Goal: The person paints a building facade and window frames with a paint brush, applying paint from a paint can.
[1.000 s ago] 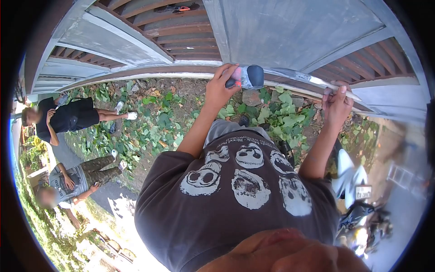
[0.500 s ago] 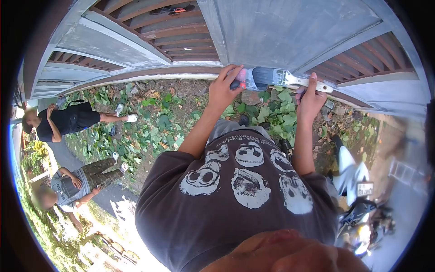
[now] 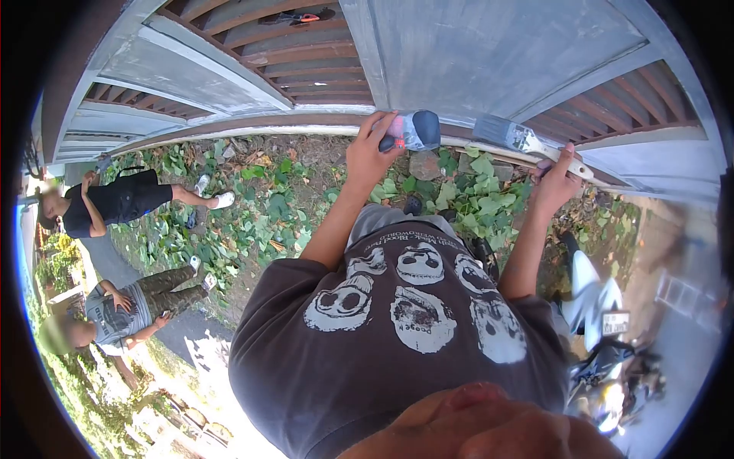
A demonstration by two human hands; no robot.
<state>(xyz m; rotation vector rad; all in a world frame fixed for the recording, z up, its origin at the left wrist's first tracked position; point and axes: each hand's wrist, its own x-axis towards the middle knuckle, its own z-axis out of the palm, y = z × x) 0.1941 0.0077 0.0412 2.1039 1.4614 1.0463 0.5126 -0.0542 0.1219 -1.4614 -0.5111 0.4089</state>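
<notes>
So my left hand (image 3: 369,153) is wrapped around a small paint container (image 3: 413,130) up against the grey gate (image 3: 497,53), while my right hand (image 3: 556,183) grips the paintbrush (image 3: 527,141), bristles near the gate's lower rail.

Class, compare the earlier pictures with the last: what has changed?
The right hand has drawn the paintbrush back rightward, away from the paint cup it was beside half a second ago. Nothing was taken up or let go. The left hand still holds the cup by the gate.
</notes>
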